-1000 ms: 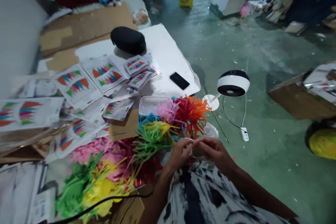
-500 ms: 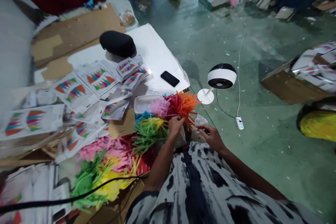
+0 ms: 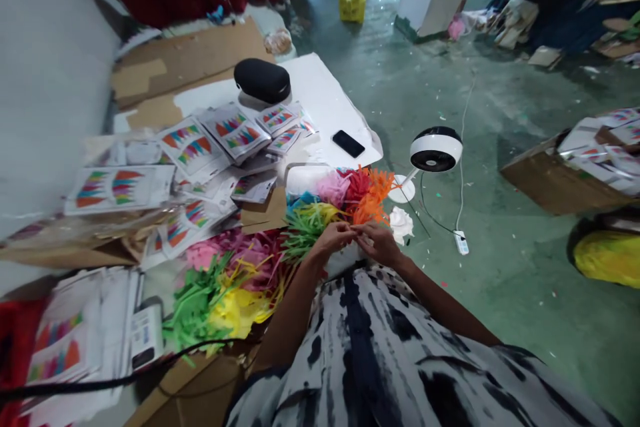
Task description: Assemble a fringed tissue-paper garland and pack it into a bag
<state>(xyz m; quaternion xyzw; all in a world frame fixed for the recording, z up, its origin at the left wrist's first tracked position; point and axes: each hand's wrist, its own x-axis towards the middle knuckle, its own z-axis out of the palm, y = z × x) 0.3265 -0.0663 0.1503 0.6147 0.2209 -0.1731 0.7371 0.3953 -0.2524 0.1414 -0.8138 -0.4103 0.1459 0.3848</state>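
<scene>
My left hand [image 3: 334,238] and my right hand [image 3: 377,242] meet fingertip to fingertip just above my lap, both pinched on something small that I cannot make out. Right beyond them lies a heap of fringed paper tassels [image 3: 345,197] in orange, red, pink, yellow, green and blue. A second heap of green, yellow and pink tassels [image 3: 220,293] lies to my left. A crumpled white piece [image 3: 403,223] sits on the floor just right of my hands.
Printed packets with coloured fan pictures [image 3: 200,147] cover the cardboard to the left. A black case [image 3: 263,80] and a phone [image 3: 348,143] lie on a white sheet [image 3: 320,103]. A small desk fan [image 3: 436,150] with its cable stands on the green floor. A cardboard box [image 3: 565,177] sits at right.
My hands were apart, the left one in the orange tassels; now they have come together in a pinch over my lap. The camera view has shifted slightly.
</scene>
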